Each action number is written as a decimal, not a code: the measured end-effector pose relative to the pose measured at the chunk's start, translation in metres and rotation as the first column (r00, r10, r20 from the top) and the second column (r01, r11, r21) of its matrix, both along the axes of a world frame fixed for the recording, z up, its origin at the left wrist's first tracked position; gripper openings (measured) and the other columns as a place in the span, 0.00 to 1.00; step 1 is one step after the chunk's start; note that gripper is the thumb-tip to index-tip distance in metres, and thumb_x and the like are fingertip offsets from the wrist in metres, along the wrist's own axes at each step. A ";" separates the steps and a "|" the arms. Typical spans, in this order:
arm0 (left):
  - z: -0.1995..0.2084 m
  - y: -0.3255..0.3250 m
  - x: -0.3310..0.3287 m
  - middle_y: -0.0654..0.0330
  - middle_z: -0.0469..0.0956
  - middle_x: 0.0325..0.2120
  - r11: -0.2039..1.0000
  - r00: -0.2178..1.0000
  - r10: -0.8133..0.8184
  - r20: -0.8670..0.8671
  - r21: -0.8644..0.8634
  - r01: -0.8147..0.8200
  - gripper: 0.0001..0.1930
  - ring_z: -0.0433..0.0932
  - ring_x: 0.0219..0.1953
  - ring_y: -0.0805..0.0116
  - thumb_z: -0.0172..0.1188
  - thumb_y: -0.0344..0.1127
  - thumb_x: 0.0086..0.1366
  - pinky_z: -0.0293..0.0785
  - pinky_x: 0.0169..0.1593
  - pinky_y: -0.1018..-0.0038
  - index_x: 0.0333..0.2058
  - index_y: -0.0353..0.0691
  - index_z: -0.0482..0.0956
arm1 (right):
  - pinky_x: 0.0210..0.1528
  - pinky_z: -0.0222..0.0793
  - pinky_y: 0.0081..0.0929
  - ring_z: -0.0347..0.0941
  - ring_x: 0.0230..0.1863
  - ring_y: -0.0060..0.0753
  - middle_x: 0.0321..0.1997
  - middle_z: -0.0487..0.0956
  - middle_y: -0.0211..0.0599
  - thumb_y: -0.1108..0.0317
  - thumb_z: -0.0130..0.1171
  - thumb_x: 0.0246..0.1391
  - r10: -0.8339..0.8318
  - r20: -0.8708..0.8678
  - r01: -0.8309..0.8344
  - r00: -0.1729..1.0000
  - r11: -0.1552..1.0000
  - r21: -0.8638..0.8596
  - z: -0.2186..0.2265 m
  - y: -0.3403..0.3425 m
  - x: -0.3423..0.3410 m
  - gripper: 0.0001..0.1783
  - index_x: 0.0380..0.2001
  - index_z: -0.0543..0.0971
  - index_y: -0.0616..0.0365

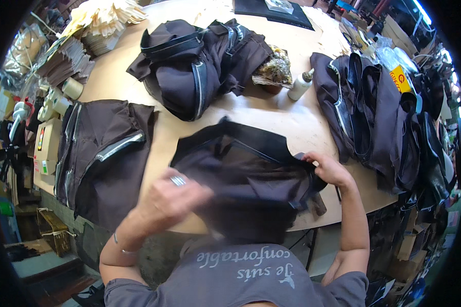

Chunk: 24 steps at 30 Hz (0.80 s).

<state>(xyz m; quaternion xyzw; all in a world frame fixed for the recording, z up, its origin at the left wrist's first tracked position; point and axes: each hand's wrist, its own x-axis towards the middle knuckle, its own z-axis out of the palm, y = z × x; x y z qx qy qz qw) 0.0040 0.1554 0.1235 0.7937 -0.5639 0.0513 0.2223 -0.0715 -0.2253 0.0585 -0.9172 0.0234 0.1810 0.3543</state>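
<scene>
Just in front of me, partly over the table edge, is a bag-like dark brown fabric piece [261, 176] with a black band around its open rim. My right hand [331, 170] pinches that rim at its right corner. At the piece's left side is my left hand [176, 198], with a ring on one finger. Its fingers are smeared by motion, so its grip does not show. The lower part of the fabric, near my shirt, is blurred too.
Similar dark fabric pieces with pale-edged slits lie in a stack [112, 148] at left, a heap [182, 66] behind, and a row [363, 107] at right. A white bottle [300, 86] stands beside a clump-topped pot [274, 69]. Thread cones [71, 89] sit far left on the table [312, 123].
</scene>
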 end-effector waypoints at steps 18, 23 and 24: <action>0.022 -0.064 -0.022 0.49 0.70 0.48 0.981 0.948 0.167 -0.272 -0.048 -0.186 0.21 0.66 0.54 0.53 0.54 0.23 0.50 0.59 0.58 0.63 0.46 0.34 0.70 | 0.48 0.58 0.34 0.72 0.34 0.37 0.30 0.76 0.37 0.70 0.58 0.42 0.221 0.450 -0.264 0.865 0.964 0.033 0.072 0.084 -0.019 0.15 0.36 0.72 0.54; 0.016 -0.097 -0.033 0.52 0.73 0.34 0.996 0.849 0.031 -0.527 -0.056 -0.071 0.17 0.72 0.39 0.55 0.61 0.26 0.47 0.64 0.49 0.66 0.39 0.34 0.71 | 0.48 0.57 0.33 0.72 0.33 0.36 0.31 0.76 0.37 0.72 0.58 0.43 0.157 0.467 -0.277 0.870 0.940 0.201 0.077 0.080 -0.019 0.14 0.37 0.72 0.55; 0.015 -0.096 -0.033 0.54 0.73 0.31 0.997 0.808 0.037 -0.588 -0.038 -0.074 0.16 0.73 0.36 0.57 0.61 0.26 0.48 0.66 0.46 0.67 0.37 0.33 0.71 | 0.47 0.57 0.33 0.72 0.33 0.36 0.32 0.76 0.37 0.73 0.58 0.43 0.143 0.456 -0.274 0.878 0.932 0.236 0.076 0.078 -0.021 0.14 0.37 0.72 0.55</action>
